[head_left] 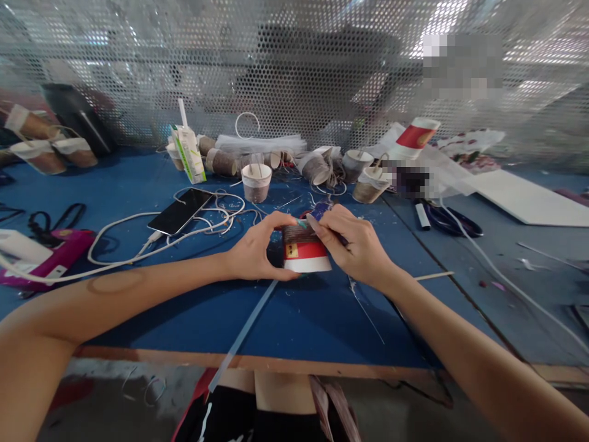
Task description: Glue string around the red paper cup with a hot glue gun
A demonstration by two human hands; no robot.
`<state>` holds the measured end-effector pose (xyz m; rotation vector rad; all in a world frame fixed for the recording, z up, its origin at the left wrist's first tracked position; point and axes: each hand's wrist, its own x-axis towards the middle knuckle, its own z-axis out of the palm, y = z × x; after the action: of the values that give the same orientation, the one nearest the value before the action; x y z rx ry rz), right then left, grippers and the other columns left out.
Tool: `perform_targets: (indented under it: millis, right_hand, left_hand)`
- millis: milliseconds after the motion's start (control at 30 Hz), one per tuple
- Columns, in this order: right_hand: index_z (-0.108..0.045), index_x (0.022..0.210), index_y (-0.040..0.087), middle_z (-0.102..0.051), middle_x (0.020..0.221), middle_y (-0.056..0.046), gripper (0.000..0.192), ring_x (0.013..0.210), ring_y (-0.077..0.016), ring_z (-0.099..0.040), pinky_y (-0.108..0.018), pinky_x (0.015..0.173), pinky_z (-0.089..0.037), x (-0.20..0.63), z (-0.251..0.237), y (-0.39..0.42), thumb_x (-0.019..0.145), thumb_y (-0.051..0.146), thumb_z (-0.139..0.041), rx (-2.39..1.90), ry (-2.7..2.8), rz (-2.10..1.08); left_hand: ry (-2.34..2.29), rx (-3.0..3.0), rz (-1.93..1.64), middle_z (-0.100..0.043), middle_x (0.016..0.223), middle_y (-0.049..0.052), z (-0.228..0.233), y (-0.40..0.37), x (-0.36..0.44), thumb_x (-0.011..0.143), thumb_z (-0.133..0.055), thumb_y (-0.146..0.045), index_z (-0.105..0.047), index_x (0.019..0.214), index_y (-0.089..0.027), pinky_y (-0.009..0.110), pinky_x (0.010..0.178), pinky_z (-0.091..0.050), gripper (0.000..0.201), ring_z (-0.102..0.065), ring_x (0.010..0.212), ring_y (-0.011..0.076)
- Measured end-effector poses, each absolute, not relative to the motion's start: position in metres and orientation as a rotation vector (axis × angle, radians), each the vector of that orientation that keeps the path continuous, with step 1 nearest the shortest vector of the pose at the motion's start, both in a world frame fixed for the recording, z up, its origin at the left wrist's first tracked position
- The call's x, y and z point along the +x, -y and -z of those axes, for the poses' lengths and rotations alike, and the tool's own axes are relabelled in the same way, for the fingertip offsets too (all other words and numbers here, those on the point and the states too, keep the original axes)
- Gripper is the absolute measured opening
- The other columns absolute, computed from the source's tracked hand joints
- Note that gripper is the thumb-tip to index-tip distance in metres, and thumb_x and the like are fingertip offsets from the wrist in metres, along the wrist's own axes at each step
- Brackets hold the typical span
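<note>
- Fingertips of both hands were pinched right at the top of an upside-down paper cup [305,253], left hand [257,250] wrapped round its left side, right hand [355,245] on the right with something small and purple-blue [321,210] tucked between thumb and fingers.
- So neither hand was loose: both were closed on the cup.
- That cup stood mouth-down on the blue table [138,184], roughly centre and a bit back from the front edge [285,363]. Long axis straight up, white rim at the bottom, red band above it, brown wrapping round the upper part.
- A pale strip [243,334] ran from under the cup diagonally toward the person and out past the front edge.
- Further back sat a bunch of wrapped cups [317,166], some lying on their sides, one upright cup [256,182] near the middle. Couldn't tell what was in any of them.
- A red-and-white cup [416,135] leaned tilted off to the back right, and a drink carton [189,153] with a straw stood back left.
- Phone [180,210] lay flat left of the hands with a white cable [119,245] looping around it.
- Bare blue surface showed in front of the cup and off to the near right; a perforated metal screen [294,67] closed off the back.
</note>
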<state>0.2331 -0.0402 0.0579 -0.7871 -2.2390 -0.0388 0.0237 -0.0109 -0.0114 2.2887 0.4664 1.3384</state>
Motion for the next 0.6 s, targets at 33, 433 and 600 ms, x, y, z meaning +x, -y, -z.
perform_targets:
  millis: [33,433,600]
  right_hand:
    - [-0.034,0.066,0.023,-0.038,0.057,0.003,0.037,0.058,-0.013,-0.037,-0.029,0.054,-0.032,0.2335,-0.0585,0.04,0.101,0.023,-0.046,-0.783,2.245,0.036]
    - [-0.037,0.067,0.023,-0.039,0.057,0.003,0.033,0.059,-0.0134,-0.038,-0.029,0.054,-0.033,0.2372,-0.0593,0.0375,0.098,0.017,-0.048,-0.745,2.257,0.051]
    - [-0.038,0.067,0.023,-0.042,0.058,0.002,0.032,0.06,-0.0137,-0.04,-0.029,0.055,-0.034,0.2402,-0.0597,0.0367,0.096,0.016,-0.049,-0.727,2.251,0.069]
  left_hand:
    - [-0.442,2.311,-1.328,-0.061,0.122,0.01,0.0104,0.0107,0.0237,0.065,-0.084,-0.044,-0.048,0.125,-0.024,0.046,0.1,-0.049,0.072,-0.061,0.115,0.0274]
    - [-0.497,2.296,-1.297,-0.063,0.12,0.01,0.0042,0.0149,0.0232,0.067,-0.081,-0.049,-0.05,0.123,-0.023,0.041,0.096,-0.053,0.069,-0.063,0.113,0.0255]
    - [-0.476,2.284,-1.32,-0.062,0.12,0.009,0.0031,0.0162,0.0234,0.067,-0.081,-0.047,-0.049,0.123,-0.025,0.04,0.093,-0.055,0.068,-0.063,0.111,0.0242]
